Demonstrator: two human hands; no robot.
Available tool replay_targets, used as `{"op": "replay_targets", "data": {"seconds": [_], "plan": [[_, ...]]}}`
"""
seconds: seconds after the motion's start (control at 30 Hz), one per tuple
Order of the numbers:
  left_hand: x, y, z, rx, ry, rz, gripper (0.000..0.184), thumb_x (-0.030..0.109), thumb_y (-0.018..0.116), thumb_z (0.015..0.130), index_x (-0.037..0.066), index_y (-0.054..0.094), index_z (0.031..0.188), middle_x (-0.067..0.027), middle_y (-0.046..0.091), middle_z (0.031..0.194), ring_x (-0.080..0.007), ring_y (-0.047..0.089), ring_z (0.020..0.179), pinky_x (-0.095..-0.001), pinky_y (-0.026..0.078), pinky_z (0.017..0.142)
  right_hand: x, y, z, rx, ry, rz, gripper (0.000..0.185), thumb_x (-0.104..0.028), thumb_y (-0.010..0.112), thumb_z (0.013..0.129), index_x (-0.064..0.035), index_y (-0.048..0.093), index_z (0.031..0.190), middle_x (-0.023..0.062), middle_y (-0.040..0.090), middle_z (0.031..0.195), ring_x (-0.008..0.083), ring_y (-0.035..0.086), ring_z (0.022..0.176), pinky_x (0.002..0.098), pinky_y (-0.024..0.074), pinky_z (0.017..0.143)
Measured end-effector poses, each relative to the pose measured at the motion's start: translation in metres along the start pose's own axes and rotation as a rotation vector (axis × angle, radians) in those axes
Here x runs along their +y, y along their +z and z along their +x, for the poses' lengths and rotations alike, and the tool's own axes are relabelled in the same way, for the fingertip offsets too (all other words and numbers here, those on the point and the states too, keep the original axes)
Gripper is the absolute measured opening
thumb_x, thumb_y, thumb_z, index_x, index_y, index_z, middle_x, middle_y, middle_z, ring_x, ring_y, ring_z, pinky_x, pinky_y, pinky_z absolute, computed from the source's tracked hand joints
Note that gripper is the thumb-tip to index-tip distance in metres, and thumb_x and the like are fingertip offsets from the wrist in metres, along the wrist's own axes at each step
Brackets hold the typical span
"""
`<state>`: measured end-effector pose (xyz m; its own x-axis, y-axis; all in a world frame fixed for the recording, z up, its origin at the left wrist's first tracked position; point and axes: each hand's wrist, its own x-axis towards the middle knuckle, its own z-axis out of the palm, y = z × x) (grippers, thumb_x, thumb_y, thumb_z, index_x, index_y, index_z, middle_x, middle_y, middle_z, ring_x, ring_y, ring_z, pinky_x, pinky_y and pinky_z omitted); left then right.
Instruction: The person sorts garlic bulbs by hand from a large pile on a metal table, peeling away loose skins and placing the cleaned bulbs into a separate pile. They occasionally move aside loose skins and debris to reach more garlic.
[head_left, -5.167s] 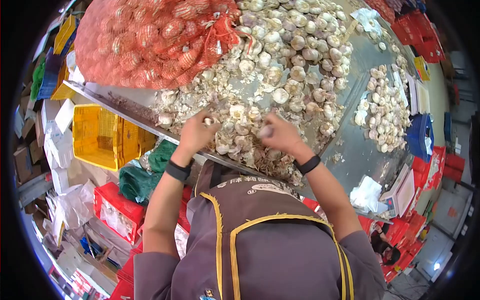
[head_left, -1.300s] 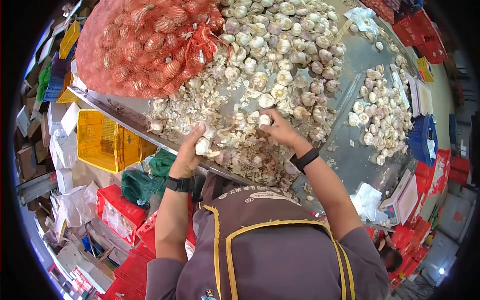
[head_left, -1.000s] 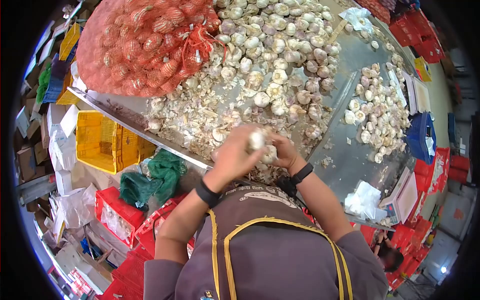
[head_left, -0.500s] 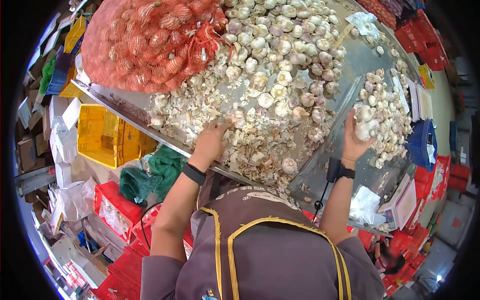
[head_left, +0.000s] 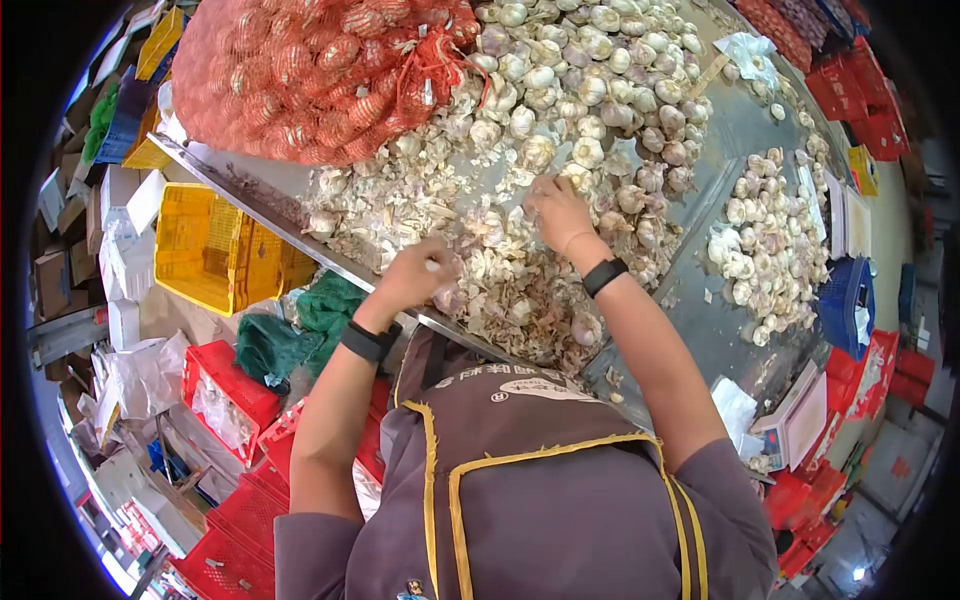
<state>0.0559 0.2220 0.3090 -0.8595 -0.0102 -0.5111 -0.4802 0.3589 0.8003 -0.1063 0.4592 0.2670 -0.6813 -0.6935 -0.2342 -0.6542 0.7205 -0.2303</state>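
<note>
My left hand [head_left: 412, 276] hovers at the near edge of the metal table, over loose garlic skins [head_left: 490, 270]. Its fingers are curled and smeared by motion, so a hold cannot be made out. A garlic bulb [head_left: 449, 300] shows just below it. My right hand [head_left: 562, 217] is over the middle of the heap, fingers bent downward and apart, with nothing visible in them. Close to its fingertips lie a garlic bulb [head_left: 538, 152] and a whiter bulb [head_left: 587, 152]. The large heap of unpeeled garlic [head_left: 610, 60] spreads behind.
A red mesh sack of bulbs [head_left: 300, 80] stands at the back left. Cleaner garlic [head_left: 770, 230] is piled right of a metal divider [head_left: 690, 240]. Yellow crate [head_left: 200, 250], green netting [head_left: 300, 330] and red crate [head_left: 232, 400] are off the left edge; a scale [head_left: 795, 420] stands right.
My right hand has left the right-hand pile, where it held white bulbs, and come across to the middle heap. Those bulbs now lie on the pile. My left hand has lifted slightly and curled.
</note>
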Motion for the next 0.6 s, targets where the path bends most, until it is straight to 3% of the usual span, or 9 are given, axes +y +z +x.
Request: {"op": "replay_targets", "data": {"seconds": [0.07, 0.13, 0.2, 0.23, 0.3, 0.43, 0.5, 0.53, 0.6], "plan": [[-0.001, 0.016, -0.006, -0.001, 0.087, 0.722, 0.037, 0.034, 0.074, 0.075, 0.006, 0.063, 0.096, -0.0178, 0.068, 0.088, -0.0342, 0.067, 0.083, -0.0447, 0.053, 0.074, 0.0, 0.0, -0.007, 0.048, 0.018, 0.041, 0.03, -0.013, 0.068, 0.08, -0.0127, 0.063, 0.11, 0.0088, 0.053, 0.128, 0.0325, 0.048, 0.123, 0.0416, 0.0502, 0.09], [0.0, 0.031, -0.007, -0.051, 0.12, 0.854, 0.037, 0.033, 0.074, 0.074, 0.006, 0.063, 0.097, -0.0166, 0.069, 0.088, -0.034, 0.068, 0.085, -0.0452, 0.053, 0.073, 0.001, -0.004, -0.017, 0.095, 0.035, 0.084, 0.027, -0.014, 0.068, 0.081, -0.0116, 0.063, 0.108, 0.0098, 0.056, 0.125, 0.0305, 0.052, 0.119, 0.0416, 0.0503, 0.089], [0.002, 0.043, -0.006, -0.132, 0.134, 1.059, 0.037, 0.03, 0.073, 0.072, 0.007, 0.061, 0.099, -0.0135, 0.069, 0.088, -0.0338, 0.068, 0.085, -0.0456, 0.054, 0.072, 0.009, -0.021, -0.032, 0.143, 0.112, 0.883, 0.021, -0.018, 0.064, 0.087, -0.008, 0.061, 0.105, 0.0099, 0.063, 0.111, 0.0223, 0.062, 0.1, 0.0365, 0.0528, 0.083], [-0.003, 0.048, -0.001, -0.135, 0.142, 1.056, 0.037, 0.03, 0.073, 0.072, 0.007, 0.061, 0.099, -0.0135, 0.069, 0.088, -0.0338, 0.068, 0.085, -0.0456, 0.054, 0.072, 0.017, -0.027, -0.044, 0.144, 0.119, 0.878, 0.021, -0.018, 0.064, 0.087, -0.008, 0.061, 0.105, 0.0099, 0.063, 0.111, 0.0223, 0.062, 0.1, 0.0365, 0.0528, 0.083], [-0.012, 0.055, 0.01, -0.202, 0.072, 1.13, 0.037, 0.028, 0.073, 0.071, 0.008, 0.061, 0.099, -0.0127, 0.069, 0.087, -0.034, 0.068, 0.084, -0.0446, 0.053, 0.071, 0.035, -0.038, -0.078, -0.052, 0.385, 1.792, 0.021, -0.021, 0.059, 0.092, -0.0055, 0.062, 0.105, 0.0085, 0.066, 0.099, 0.0163, 0.065, 0.084, 0.031, 0.0534, 0.075], [-0.008, 0.03, 0.01, -0.189, 0.257, 0.988, 0.035, 0.028, 0.072, 0.072, 0.009, 0.062, 0.1, -0.0113, 0.069, 0.085, -0.0339, 0.067, 0.082, -0.0433, 0.053, 0.069, 0.055, -0.006, -0.149, -0.277, 0.347, 1.201, 0.027, -0.023, 0.066, 0.087, -0.0058, 0.064, 0.107, 0.0082, 0.066, 0.097, 0.0212, 0.066, 0.085, 0.0321, 0.0538, 0.073], [-0.002, 0.017, 0.011, -0.143, 0.008, 0.718, 0.03, 0.029, 0.067, 0.076, 0.012, 0.066, 0.101, -0.0125, 0.071, 0.091, -0.0332, 0.068, 0.09, -0.0432, 0.053, 0.077, 0.039, 0.002, -0.179, -0.219, 0.27, 0.852, 0.033, -0.025, 0.07, 0.082, -0.0093, 0.064, 0.11, 0.0094, 0.066, 0.099, 0.0255, 0.065, 0.089, 0.0356, 0.0539, 0.076], [-0.013, 0.01, 0.013, -0.141, 0.059, 0.704, 0.032, 0.03, 0.068, 0.075, 0.012, 0.065, 0.1, -0.0132, 0.07, 0.092, -0.0336, 0.067, 0.091, -0.0437, 0.052, 0.077, 0.03, 0.007, -0.191, -0.17, 0.19, 0.498, 0.041, -0.026, 0.075, 0.076, -0.0129, 0.063, 0.113, 0.0106, 0.065, 0.101, 0.0298, 0.065, 0.094, 0.0391, 0.0541, 0.079], [-0.008, 0.006, 0.007, -0.124, 0.043, 0.716, 0.033, 0.03, 0.068, 0.074, 0.012, 0.065, 0.102, -0.0125, 0.07, 0.092, -0.033, 0.067, 0.091, -0.0434, 0.053, 0.077, 0.009, 0.015, -0.205, -0.167, 0.226, 0.439, 0.046, -0.027, 0.076, 0.073, -0.0171, 0.062, 0.116, 0.0116, 0.064, 0.104, 0.0328, 0.063, 0.099, 0.0418, 0.0533, 0.081]]}}
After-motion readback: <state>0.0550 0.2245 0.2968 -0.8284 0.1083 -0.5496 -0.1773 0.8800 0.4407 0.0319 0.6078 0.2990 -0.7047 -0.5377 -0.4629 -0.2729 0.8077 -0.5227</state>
